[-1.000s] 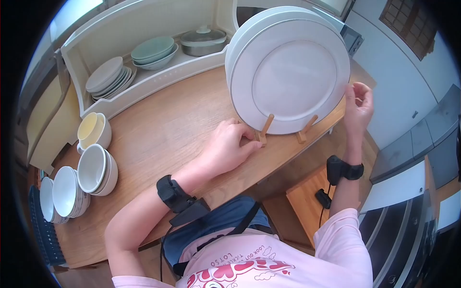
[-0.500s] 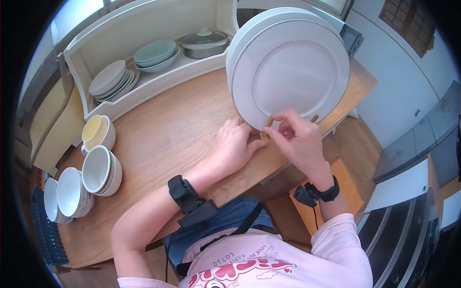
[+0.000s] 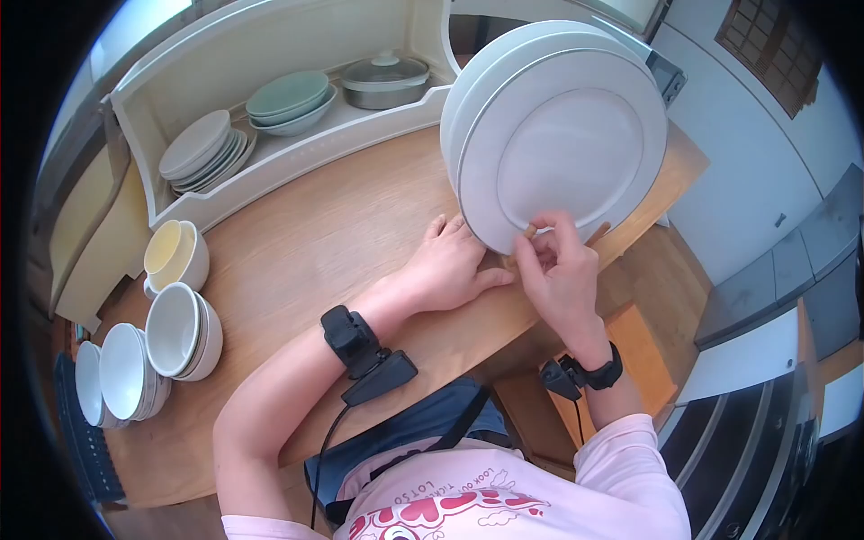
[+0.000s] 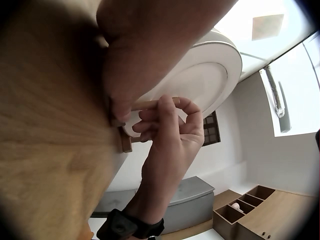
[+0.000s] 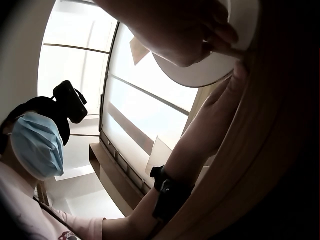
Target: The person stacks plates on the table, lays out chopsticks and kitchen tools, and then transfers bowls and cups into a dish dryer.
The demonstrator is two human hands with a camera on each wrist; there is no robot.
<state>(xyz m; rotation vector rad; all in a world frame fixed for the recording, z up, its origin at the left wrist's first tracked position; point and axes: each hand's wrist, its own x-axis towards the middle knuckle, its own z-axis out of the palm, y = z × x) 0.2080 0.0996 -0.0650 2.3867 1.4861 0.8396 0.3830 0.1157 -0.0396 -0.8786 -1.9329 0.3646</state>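
Large white plates (image 3: 580, 153) with a thin dark rim line stand on edge in a wooden plate rack (image 3: 598, 236) at the table's right side. My right hand (image 3: 567, 274) pinches the rack's front left peg between thumb and index finger; the left wrist view shows this peg (image 4: 145, 105) running into the pinch. Low at the rack's left end, my left hand (image 3: 450, 268) holds the base, thumb in front and the other fingers toward the plates' lower left edge. The hands hide most of the rack's base.
Stacked bowls (image 3: 175, 333) and a cup with a yellow inside (image 3: 171, 252) stand at the table's left. Behind, a white shelf (image 3: 297, 148) holds small plates (image 3: 198, 148), green bowls (image 3: 288, 94) and a lidded pot (image 3: 385, 81). The table's front edge runs close below the rack.
My right hand has come from the plates' right edge to the front left peg. The rack with its plates and my left hand have shifted slightly right.
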